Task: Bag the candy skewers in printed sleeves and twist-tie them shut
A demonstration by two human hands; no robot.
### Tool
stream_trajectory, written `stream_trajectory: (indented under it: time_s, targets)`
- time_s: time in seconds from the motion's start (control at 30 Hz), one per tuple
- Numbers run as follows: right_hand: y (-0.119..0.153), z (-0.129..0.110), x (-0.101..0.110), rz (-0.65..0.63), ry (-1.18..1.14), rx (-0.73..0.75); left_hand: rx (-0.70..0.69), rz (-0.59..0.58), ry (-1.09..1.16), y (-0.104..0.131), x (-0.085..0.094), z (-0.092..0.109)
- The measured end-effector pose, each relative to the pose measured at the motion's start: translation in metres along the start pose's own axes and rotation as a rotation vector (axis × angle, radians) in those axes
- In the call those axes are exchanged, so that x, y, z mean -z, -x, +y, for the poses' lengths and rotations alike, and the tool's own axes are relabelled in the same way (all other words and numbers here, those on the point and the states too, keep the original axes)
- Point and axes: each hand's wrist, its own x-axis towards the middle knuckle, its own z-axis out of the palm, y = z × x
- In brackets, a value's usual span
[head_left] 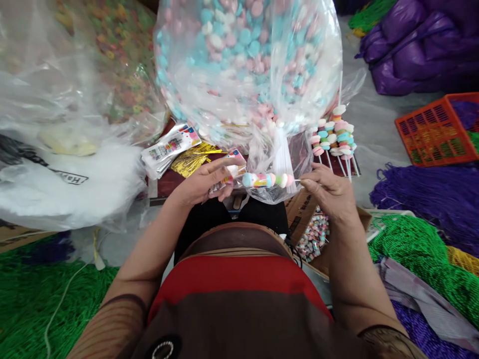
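Note:
A candy skewer (267, 180), with marshmallow-like pieces in blue, yellow, green, white and pink, lies level in front of my body. My right hand (331, 192) is closed on its white stick at the right end, pinching it with thumb and fingers. In my left hand (202, 183) is a small printed plastic bag (221, 185), held between thumb and fingers. The skewer's left end is at the bag; whether it is inside the mouth I cannot tell. Finished-looking candy skewers (339, 132) lie in a bunch on the table's right side.
A large clear sack of pastel candies (243, 65) covers the table's back. Flat printed bags (170, 149) and gold twist ties (192, 158) lie at left. A cardboard box (305, 214) of wrapped sweets stands below right. An orange crate (430, 132) and coloured cord (411, 239) lie right.

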Motion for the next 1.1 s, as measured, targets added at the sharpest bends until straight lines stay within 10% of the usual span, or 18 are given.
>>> stream_trajectory:
  time_s: [0.3, 0.73, 1.1]
  targets:
    - [0.005, -0.027, -0.039, 0.059, -0.304, -0.203, -0.238, -0.081, 0.359, -0.012, -0.024, 0.026]
    - [0.004, -0.043, -0.081, 0.103, -0.382, -0.189, -0.392, 0.351, 0.244, -0.027, -0.053, 0.026]
    - [0.006, -0.049, -0.103, 0.141, -0.454, -0.237, -0.544, 0.363, 0.178, -0.011, -0.038, 0.040]
